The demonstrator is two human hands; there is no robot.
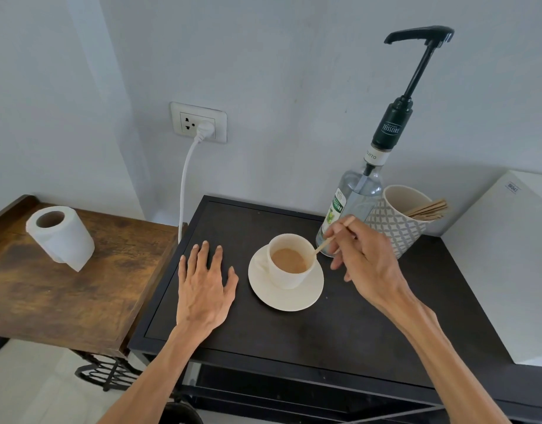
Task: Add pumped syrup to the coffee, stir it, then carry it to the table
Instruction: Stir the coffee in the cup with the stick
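Note:
A cream cup (289,278) of light-brown coffee stands on a cream saucer (286,299) on the black cart top (294,332). My right hand (367,264) pinches a thin wooden stir stick (324,243) whose lower end dips into the cup at its right rim. My left hand (205,286) lies flat, fingers spread, on the cart just left of the saucer. Behind the cup stands a clear syrup bottle (354,203) with a tall black pump, its spout pointing left.
A patterned cup (398,221) holding several wooden sticks stands right of the bottle. A white box (514,261) fills the right side. On the left, a wooden side table (80,286) carries a paper roll (62,237). A white cord (184,185) hangs from a wall socket.

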